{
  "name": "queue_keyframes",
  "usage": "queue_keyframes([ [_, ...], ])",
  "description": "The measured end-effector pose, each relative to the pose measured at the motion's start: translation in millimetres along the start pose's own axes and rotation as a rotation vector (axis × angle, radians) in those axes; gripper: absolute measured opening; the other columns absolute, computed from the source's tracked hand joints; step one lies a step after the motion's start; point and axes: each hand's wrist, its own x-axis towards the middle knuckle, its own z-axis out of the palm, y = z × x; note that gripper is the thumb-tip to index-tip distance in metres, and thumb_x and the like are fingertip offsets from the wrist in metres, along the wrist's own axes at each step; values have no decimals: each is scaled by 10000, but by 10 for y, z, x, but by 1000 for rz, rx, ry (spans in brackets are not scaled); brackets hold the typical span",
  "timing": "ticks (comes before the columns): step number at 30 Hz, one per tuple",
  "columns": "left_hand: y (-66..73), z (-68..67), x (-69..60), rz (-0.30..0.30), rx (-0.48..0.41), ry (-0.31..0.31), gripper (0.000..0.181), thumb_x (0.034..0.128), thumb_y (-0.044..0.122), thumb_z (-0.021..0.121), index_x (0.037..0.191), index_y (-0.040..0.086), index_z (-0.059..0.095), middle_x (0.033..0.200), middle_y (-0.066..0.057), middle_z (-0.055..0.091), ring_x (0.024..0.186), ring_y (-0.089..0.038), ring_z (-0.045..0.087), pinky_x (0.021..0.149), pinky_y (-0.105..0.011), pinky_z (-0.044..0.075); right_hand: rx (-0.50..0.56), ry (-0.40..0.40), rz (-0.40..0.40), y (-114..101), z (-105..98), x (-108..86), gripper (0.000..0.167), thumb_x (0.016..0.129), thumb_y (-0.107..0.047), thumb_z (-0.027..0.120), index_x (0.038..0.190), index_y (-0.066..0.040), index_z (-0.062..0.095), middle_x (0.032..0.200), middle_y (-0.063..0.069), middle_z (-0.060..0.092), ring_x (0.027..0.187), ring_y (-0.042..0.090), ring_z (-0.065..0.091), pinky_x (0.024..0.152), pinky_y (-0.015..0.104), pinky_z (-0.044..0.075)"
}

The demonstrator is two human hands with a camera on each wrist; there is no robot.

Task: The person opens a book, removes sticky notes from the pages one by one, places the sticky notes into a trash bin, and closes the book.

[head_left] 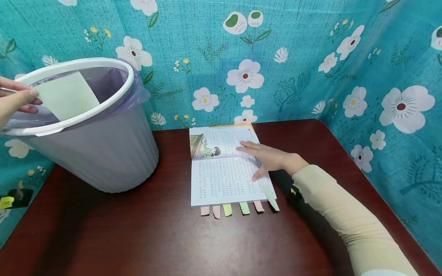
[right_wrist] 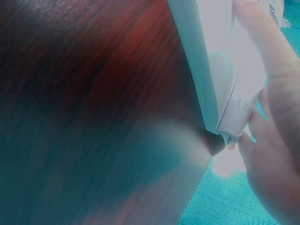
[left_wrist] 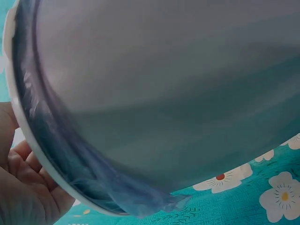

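A pale sheet (head_left: 69, 96) hung at the mouth of the bin (head_left: 114, 153), at ten o'clock in the head view.
Keeping it centred there, lightly held, likely mattered most. The left hand (head_left: 20, 99) pinched its nine-o'clock edge; the right hand (head_left: 272, 157) lay spread over the three-o'clock side of the open book (head_left: 221, 176).

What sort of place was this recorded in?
Probably a study corner indoors, though the wider room is out of view: a dark wood-look table, flower-printed teal fabric behind it and an open book lying on top.
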Motion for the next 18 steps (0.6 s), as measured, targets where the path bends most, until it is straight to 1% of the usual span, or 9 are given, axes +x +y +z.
queue_keyframes([
  [1, 86, 23, -65, 12, 18, 4, 347, 1046, 104, 577, 901, 419, 555, 693, 427, 539, 576, 217, 519, 615, 13, 356, 0, 0, 2, -7, -5, -5, 1154, 713, -337, 939, 1617, -65, 275, 1694, 174, 122, 1546, 388, 88, 1188, 596, 189],
  [3, 107, 42, -103, 29, 32, -5, 384, 1036, 98, 598, 866, 440, 553, 679, 436, 531, 565, 225, 510, 595, 14, 360, 2, 1, 7, -18, -10, -11, 1152, 713, -334, 940, 1616, -64, 277, 1694, 173, 123, 1547, 386, 88, 1188, 596, 188],
  [5, 125, 56, -128, 29, 37, -21, 412, 1032, 107, 608, 826, 458, 546, 653, 436, 524, 551, 226, 505, 567, 8, 358, 9, 1, 7, -27, -8, -12, 1147, 717, -329, 940, 1615, -63, 279, 1693, 177, 124, 1546, 389, 91, 1187, 599, 187],
  [8, 130, 68, -148, 43, 20, -21, 450, 1024, 98, 619, 793, 478, 547, 644, 428, 533, 550, 227, 510, 556, 5, 361, 11, 2, 1, -21, 2, -6, 1140, 723, -333, 936, 1615, -63, 280, 1692, 181, 124, 1544, 393, 98, 1183, 608, 189],
  [12, 140, 80, -149, 61, -20, -22, 380, 1020, 101, 631, 837, 430, 575, 677, 410, 564, 565, 209, 538, 561, -3, 373, -1, 1, -4, 2, 7, 5, 1148, 718, -349, 936, 1617, -70, 278, 1695, 170, 122, 1544, 389, 101, 1182, 606, 196],
  [14, 158, 91, -146, 74, -34, -22, 331, 1019, 113, 637, 869, 404, 587, 705, 406, 580, 581, 204, 552, 534, -19, 368, -9, 0, -2, 15, 5, 5, 1154, 715, -358, 936, 1618, -74, 278, 1696, 164, 120, 1545, 386, 99, 1184, 601, 197],
  [16, 216, 106, -158, 83, -50, -22, 296, 1013, 120, 648, 883, 381, 598, 720, 395, 595, 587, 195, 564, 521, -31, 374, -13, -1, -1, 22, 5, 6, 1157, 714, -366, 936, 1619, -77, 276, 1697, 160, 119, 1546, 383, 97, 1186, 595, 198],
  [18, 300, 127, -182, 105, -73, -26, 285, 1001, 120, 668, 880, 374, 621, 721, 375, 615, 589, 183, 578, 431, -77, 306, -12, -2, 1, 26, 9, 4, 1156, 715, -370, 935, 1619, -78, 277, 1697, 160, 121, 1547, 383, 98, 1186, 595, 199],
])
